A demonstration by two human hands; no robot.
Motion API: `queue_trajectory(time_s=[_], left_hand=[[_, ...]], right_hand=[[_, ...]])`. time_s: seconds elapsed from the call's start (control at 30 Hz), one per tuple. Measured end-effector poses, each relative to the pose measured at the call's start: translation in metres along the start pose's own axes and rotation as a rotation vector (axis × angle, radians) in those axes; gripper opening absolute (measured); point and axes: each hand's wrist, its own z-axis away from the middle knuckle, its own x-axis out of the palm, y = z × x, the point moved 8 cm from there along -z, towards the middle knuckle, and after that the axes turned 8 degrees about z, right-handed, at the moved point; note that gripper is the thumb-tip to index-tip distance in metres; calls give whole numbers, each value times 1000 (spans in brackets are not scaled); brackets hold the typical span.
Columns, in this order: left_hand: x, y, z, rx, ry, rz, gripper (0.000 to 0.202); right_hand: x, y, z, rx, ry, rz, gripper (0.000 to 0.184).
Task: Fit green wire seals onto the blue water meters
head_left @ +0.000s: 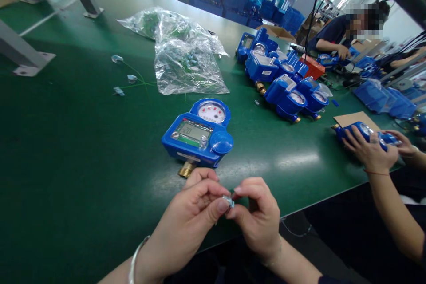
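Between my two hands, close to the table's near edge, is a small pale-blue plastic seal (228,201). The thumb and index finger of my left hand (189,217) pinch it. From the other side, my right hand (259,219) closes its thumb and fingertips on it, and the fingers partly hide it. Just beyond my hands lies a blue water meter (189,153) with a round dial, a digital display and a brass threaded end. Its round blue cap (222,142) is at the right of the display.
Loose seals (132,79) with green wires lie left of a clear plastic bag (186,60) of similar pieces. Several blue meters (286,93) crowd the right back, near a red box (312,67). At right, a co-worker's hands (374,148) hold another meter; another person (336,37) works farther back.
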Motion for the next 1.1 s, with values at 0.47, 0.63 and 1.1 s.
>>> queue_trajectory(time_s=[0.47,0.63,1.1], left_hand=[[2,21,11,252,63,-350,10],[6,24,13,306,50,-363,15],[1,17,10,270,87,-313,8]], right_hand=[[10,-31,13,-438,-85,540,27],[21,-12,7,24,-238,-27,18],[23,-7,9,49,-282,71,24]])
